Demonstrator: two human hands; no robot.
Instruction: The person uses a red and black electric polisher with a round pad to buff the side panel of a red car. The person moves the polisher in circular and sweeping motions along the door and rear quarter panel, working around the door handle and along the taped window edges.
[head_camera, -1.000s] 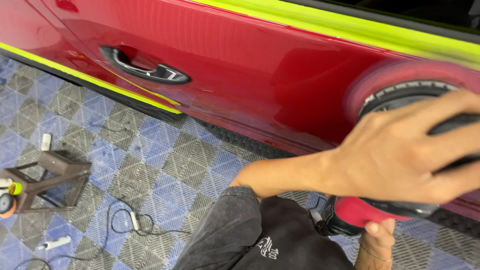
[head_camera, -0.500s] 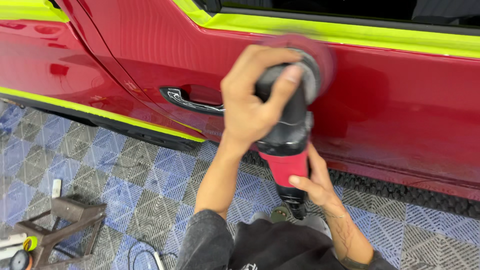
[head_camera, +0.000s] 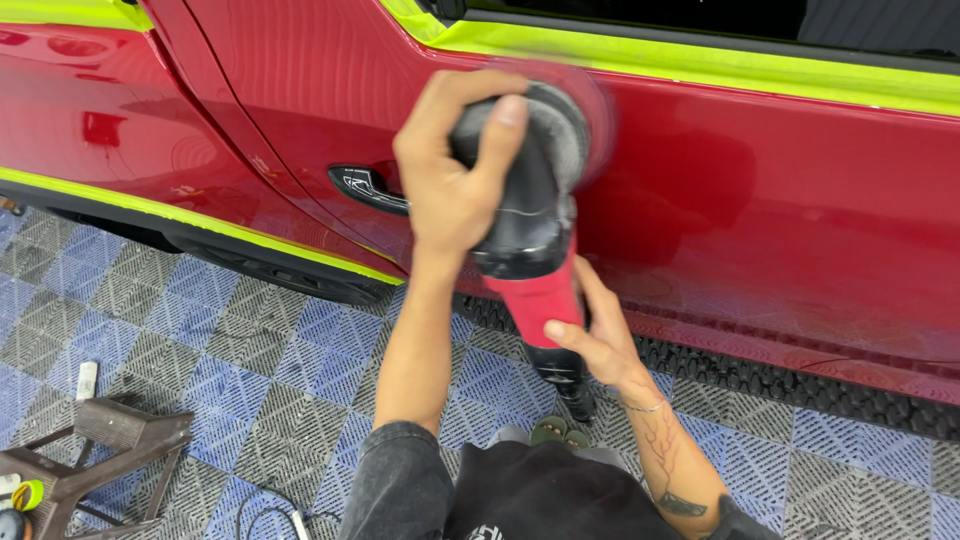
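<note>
A black and red power polisher (head_camera: 535, 235) is pressed against the red car door (head_camera: 780, 190), its round pad (head_camera: 575, 120) blurred with spin. My left hand (head_camera: 450, 165) grips the polisher's black head from above. My right hand (head_camera: 590, 335) wraps the red handle lower down. A black door handle (head_camera: 368, 187) sits just left of my left hand.
Yellow-green masking tape (head_camera: 700, 65) runs along the door's top trim and along the lower sill (head_camera: 200, 220). A low dark stool (head_camera: 100, 455) stands at the bottom left on the blue and grey tiled floor (head_camera: 250, 370), with small items and a cable beside it.
The view has shifted right along the car. Both hands and the polisher have moved from the lower right up onto the door panel, beside the door handle.
</note>
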